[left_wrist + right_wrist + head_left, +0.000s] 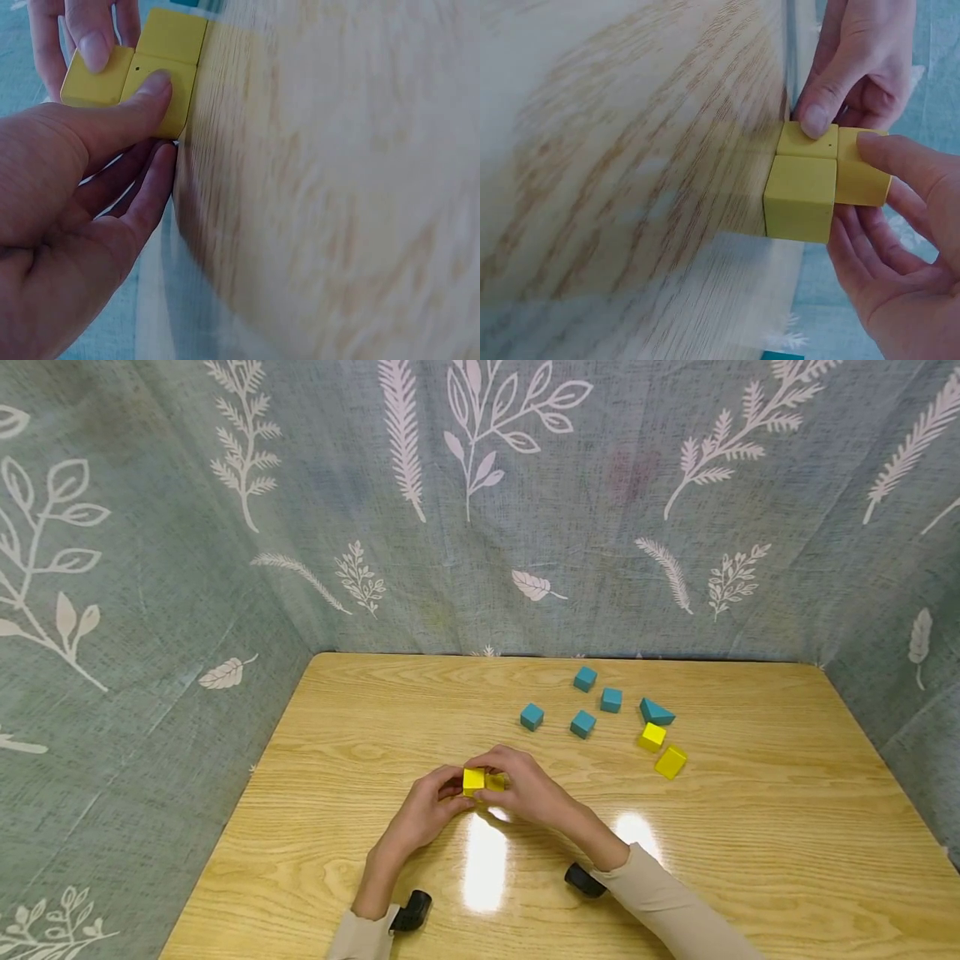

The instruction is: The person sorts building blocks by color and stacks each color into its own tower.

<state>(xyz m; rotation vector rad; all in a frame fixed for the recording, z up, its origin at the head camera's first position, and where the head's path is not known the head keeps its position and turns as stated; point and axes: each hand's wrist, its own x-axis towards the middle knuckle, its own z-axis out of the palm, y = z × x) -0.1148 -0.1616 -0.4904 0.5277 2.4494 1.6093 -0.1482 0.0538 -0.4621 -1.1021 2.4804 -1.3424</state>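
Left grip (424, 812) pinches lower left block (180, 105). Right grip (529, 788) pinches top block (864, 180), just over lower left block. Lower right block (801, 180) touches lower left block, on worktop (352, 735). Top block could tip if right grip lets go crooked. Hard push from left grip could make bottom blocks slide, open gap, spill top one.

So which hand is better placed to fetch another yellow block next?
Probably the right hand: it's nearer the two loose yellow blocks, though it must release the upper yellow cube. The left hand is farther away, holding a lower yellow cube.
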